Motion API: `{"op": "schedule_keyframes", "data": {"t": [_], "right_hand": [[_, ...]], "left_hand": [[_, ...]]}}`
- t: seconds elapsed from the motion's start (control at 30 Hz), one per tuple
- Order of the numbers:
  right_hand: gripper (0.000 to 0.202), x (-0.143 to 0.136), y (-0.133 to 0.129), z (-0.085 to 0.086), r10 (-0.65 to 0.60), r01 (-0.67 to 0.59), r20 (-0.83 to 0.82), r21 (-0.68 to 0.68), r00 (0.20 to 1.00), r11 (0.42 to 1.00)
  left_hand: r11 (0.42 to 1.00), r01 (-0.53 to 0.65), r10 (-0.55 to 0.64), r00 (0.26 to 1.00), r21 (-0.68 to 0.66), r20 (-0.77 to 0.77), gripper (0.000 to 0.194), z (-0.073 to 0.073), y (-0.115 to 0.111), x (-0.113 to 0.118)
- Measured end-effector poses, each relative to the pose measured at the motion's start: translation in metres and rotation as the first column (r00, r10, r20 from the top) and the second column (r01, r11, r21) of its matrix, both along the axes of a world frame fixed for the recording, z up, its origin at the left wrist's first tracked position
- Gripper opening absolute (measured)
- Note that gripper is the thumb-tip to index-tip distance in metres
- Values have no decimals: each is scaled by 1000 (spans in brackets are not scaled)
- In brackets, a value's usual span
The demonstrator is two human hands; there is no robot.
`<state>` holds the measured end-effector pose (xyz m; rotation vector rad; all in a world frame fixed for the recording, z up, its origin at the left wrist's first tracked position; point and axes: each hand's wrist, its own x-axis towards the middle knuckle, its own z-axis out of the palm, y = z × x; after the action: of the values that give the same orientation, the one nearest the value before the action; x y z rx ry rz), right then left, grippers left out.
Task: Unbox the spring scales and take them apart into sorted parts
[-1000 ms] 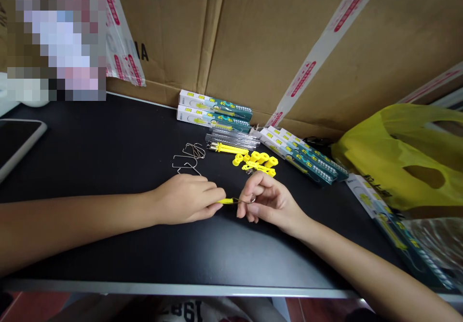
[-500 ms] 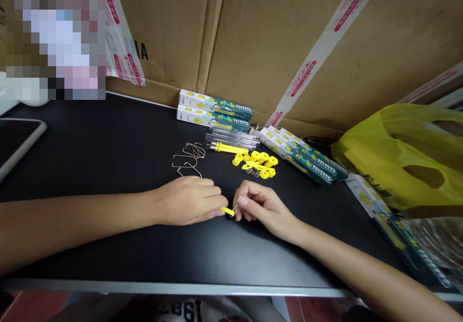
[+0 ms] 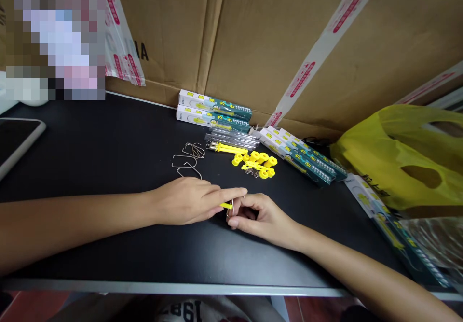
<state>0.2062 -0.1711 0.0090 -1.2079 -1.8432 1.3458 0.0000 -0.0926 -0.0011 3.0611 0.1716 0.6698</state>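
Observation:
Near the table's front middle, my left hand (image 3: 191, 200) is closed on a thin yellow plastic piece (image 3: 226, 206), its index finger stretched toward my right hand. My right hand (image 3: 253, 213) pinches a bent metal wire hook (image 3: 232, 208) at the tip of the yellow piece. Bent wire hooks (image 3: 187, 161) lie just beyond my left hand. Farther back are yellow rods (image 3: 231, 148), clear tubes (image 3: 233, 137), several small yellow caps (image 3: 262, 158) and small springs (image 3: 252, 172).
Printed slim boxes (image 3: 213, 112) stand at the back, with more boxes (image 3: 300, 155) to the right. A yellow bag (image 3: 379, 143) lies at far right, a phone (image 3: 18, 138) at far left. Behind rises a large cardboard box (image 3: 275, 37).
My left index finger has stretched out to the right, over the wire. My right hand has shifted slightly down, and the wire hook has turned more upright.

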Motion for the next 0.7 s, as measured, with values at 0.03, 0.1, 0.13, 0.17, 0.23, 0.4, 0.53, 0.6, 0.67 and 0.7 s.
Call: {"op": "schedule_keyframes", "data": {"t": [0.03,0.1,0.13,0.17,0.23,0.4,0.53,0.6,0.67,0.7], "right_hand": [[19,0,-1,0,14,-14,21,13,1000,1000],[21,-1,-1,0,19,-22,57,40,998,999],[24,-2,-1,1,12,-15,67,50,998,999],[27,-2,-1,2,1,-5,70,56,998,998],[33,-3,-2,3,-21,17,62,58,998,998],[37,-3,-2,2,-39,34,84,62,996,998],[33,-3,-1,0,-6,0,96,55,995,999],[31,-3,-1,0,8,-19,117,92,993,996],[30,-4,0,-1,5,-28,147,156,989,987],[29,-4,0,-1,2,-32,160,185,987,982]], "left_hand": [[1000,-5,5,1000,1,-2,39,0,0,0],[1000,-14,14,1000,0,-8,38,0,0,0],[1000,-15,15,1000,-2,-9,38,0,1,1],[1000,-15,15,1000,-8,-9,37,0,1,1],[1000,-8,8,1000,-20,-2,35,-2,1,1],[999,12,-12,1000,-30,25,33,-2,1,1],[996,-57,56,998,-65,-8,46,2,-1,0],[992,-97,94,995,-85,-36,54,3,-2,0],[992,-94,90,994,-79,-55,55,2,-2,0],[995,-81,77,995,-67,-60,52,2,-2,1]]}}
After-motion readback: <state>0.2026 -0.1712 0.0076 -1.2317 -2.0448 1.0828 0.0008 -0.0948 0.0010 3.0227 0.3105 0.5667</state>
